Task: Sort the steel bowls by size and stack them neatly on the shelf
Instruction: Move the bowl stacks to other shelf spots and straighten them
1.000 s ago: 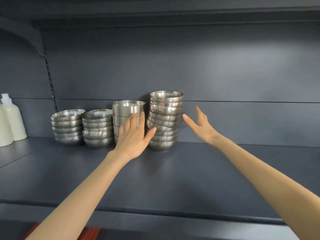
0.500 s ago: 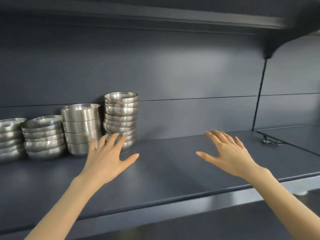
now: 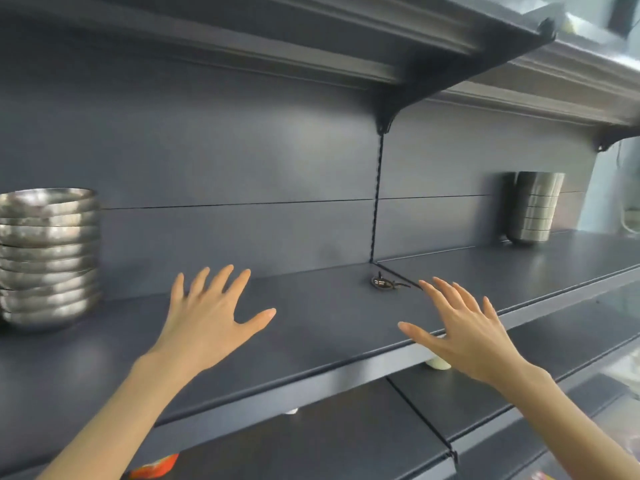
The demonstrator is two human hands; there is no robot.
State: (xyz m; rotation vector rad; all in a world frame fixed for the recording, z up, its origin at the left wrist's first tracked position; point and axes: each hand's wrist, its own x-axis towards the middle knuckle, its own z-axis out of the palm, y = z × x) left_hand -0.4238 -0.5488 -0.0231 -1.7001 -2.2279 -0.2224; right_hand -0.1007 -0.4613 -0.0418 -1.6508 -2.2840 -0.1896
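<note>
- The shelf (image 3: 311, 344) is wide, dark and flat.
- A bowl stack (image 3: 48, 258) stands upright at 9 o'clock from the left hand (image 3: 207, 317), well apart.
- A second steel stack (image 3: 533, 209) stands at 2 o'clock from the right hand (image 3: 464, 327), which is the nearer hand.
- Both hands hold nothing, fingers spread wide.

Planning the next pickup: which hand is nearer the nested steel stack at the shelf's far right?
Right. The right hand is left of and in front of the far-right steel stack, apart from it; the left hand is farther left, closer to the bowl stack.
</note>
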